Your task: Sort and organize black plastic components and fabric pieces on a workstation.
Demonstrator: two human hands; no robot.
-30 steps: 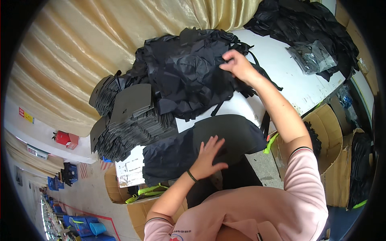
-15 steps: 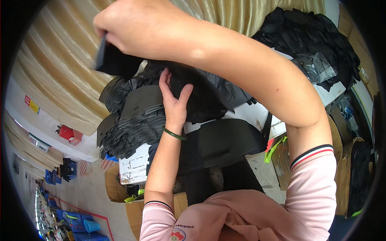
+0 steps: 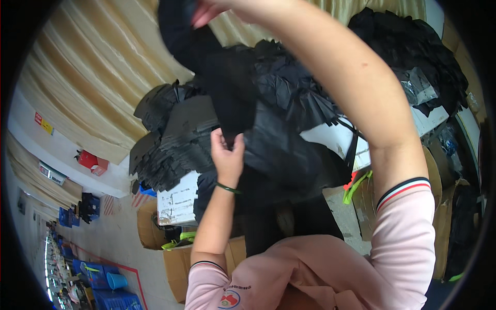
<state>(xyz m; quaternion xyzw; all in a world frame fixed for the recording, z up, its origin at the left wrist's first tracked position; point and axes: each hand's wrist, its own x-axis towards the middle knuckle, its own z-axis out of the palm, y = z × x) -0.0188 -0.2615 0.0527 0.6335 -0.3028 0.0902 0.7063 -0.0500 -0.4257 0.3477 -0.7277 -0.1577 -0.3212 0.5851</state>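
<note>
A long black fabric piece [image 3: 230, 95] hangs stretched between my two hands over the table. Up at the top edge, my right hand [image 3: 211, 10] grips its upper part, partly cut off by the frame. My left hand [image 3: 227, 157], with a dark green bangle at the wrist, pinches its lower end between thumb and fingers. Below and right of that hand, thin black sheet material [image 3: 294, 155] spreads across the near side of the table. Left of the fabric lies a fanned stack of black panels [image 3: 188, 124].
Black pieces are heaped on the white table [image 3: 178, 201] at the back right, beside a clear plastic bag [image 3: 417, 85]. Beige curtains [image 3: 93, 77] hang behind. Cardboard boxes [image 3: 178, 271] stand below at left and right. Blue crates and a blue bucket [image 3: 117, 281] are far left.
My right hand has moved right and up, drawing the black fabric upright. My left hand has lowered slightly and closed on its lower end. Black sheet material now covers the panel nearest me.
</note>
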